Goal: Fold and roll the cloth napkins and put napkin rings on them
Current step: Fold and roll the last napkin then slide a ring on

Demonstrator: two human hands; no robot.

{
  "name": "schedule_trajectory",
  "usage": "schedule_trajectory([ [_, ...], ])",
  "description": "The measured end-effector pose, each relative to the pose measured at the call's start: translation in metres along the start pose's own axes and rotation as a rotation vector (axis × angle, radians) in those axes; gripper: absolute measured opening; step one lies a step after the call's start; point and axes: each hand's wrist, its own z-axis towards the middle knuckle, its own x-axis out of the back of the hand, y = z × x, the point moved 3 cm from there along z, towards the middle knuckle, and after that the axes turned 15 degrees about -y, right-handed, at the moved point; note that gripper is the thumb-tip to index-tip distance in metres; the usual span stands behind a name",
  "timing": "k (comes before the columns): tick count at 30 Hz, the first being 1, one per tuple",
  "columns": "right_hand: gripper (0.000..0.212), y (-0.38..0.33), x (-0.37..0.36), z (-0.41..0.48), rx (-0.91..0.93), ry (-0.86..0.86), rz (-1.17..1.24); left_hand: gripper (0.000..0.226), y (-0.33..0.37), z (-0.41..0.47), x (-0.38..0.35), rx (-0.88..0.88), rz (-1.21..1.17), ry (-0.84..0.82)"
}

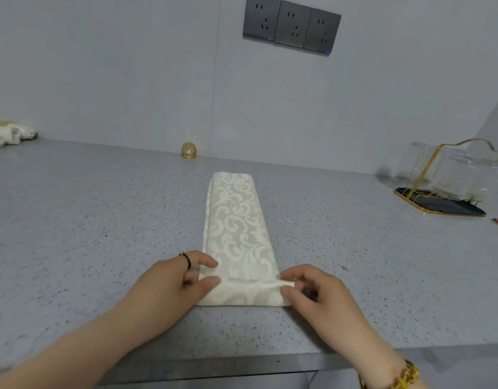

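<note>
Near edge of the bench (74, 220), head view: a cream damask napkin (236, 220) lies folded into a long narrow strip running from near to far, its near end turned over into the first small roll.
Left hand: the left hand (169, 282) pinches the left end of the starting roll, thumb below and fingertips on top; a dark ring sits on one finger.
Right hand: the right hand (309, 290) pinches the right end of the same roll between thumb and fingertips; a gold bracelet (407, 374) shows at the wrist.
Napkin ring: a small gold napkin ring (189, 150) stands at the far edge of the bench against the wall, well apart from the strip.
Other things: a crumpled patterned cloth (9, 134) lies far left; a gold-wire rack with clear glasses (450, 178) stands far right; wall sockets (292, 25) are above.
Step in hand: judged to be the start of rolling; folding looks done, the ring not yet used.
Doing it well: keep both ends level so the roll advances square to the strip, hold the first turn tight, and watch the left side, where a lower layer peeks out and could skew.
Risk: uneven pressure would likely give a cone-shaped roll, too loose for the ring.
</note>
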Motion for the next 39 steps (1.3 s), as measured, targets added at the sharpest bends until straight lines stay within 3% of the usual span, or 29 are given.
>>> schedule_trajectory([
  [4,0.019,-0.005,-0.003,0.017,-0.060,0.034,-0.006,0.009,-0.002,0.017,0.003,0.112,0.034,0.050],
  [9,0.022,-0.012,-0.006,0.034,-0.129,0.001,-0.245,0.019,0.006,0.014,0.001,0.114,0.428,0.143],
  [11,0.024,-0.015,-0.007,0.036,-0.149,0.013,-0.377,0.024,0.012,0.010,0.002,0.020,0.602,0.217],
  [14,0.025,-0.018,-0.008,0.037,-0.124,0.069,-0.494,0.035,0.016,0.006,-0.004,-0.230,0.688,0.175],
  [16,0.023,-0.017,-0.008,0.036,-0.078,0.080,-0.466,0.035,0.013,0.005,-0.011,-0.333,0.746,0.128],
  [18,0.018,-0.014,-0.008,0.032,-0.023,0.074,-0.350,0.037,0.013,0.004,-0.013,-0.331,0.758,0.093],
  [20,0.012,-0.010,-0.003,0.025,0.055,0.064,-0.205,0.040,0.012,0.005,-0.011,-0.294,0.748,0.097],
  [22,0.021,-0.005,0.001,0.017,0.139,0.017,-0.123,0.041,0.014,0.005,-0.007,-0.271,0.745,0.117],
  [25,0.024,0.000,0.001,0.007,0.214,-0.108,-0.235,0.040,0.008,0.005,-0.005,-0.241,0.688,0.095],
  [28,0.024,0.005,0.001,0.009,0.320,0.038,-0.418,0.050,0.010,0.005,0.002,-0.165,0.589,0.025],
  [29,0.025,0.004,0.001,0.012,0.351,0.078,-0.457,0.055,0.008,0.004,0.006,-0.182,0.563,0.091],
  [31,0.022,0.002,0.000,0.017,0.377,0.091,-0.484,0.034,0.002,0.005,0.008,-0.105,0.509,-0.005],
  [32,0.021,0.000,-0.001,0.019,0.367,0.065,-0.471,0.013,-0.001,0.006,0.010,-0.070,0.449,-0.043],
  [33,0.022,-0.002,-0.001,0.020,0.343,0.030,-0.439,0.008,-0.002,0.005,0.014,-0.075,0.368,-0.025],
  [35,0.022,-0.006,0.000,0.022,0.236,-0.061,-0.312,0.023,-0.007,0.007,0.020,-0.068,0.218,0.009],
  [37,0.010,-0.007,0.001,0.029,0.147,-0.145,-0.131,0.021,-0.010,0.011,0.024,-0.023,0.117,0.038],
  [39,0.020,-0.007,0.003,0.038,0.099,-0.135,0.003,0.017,-0.011,0.016,0.025,0.007,0.081,0.036],
])
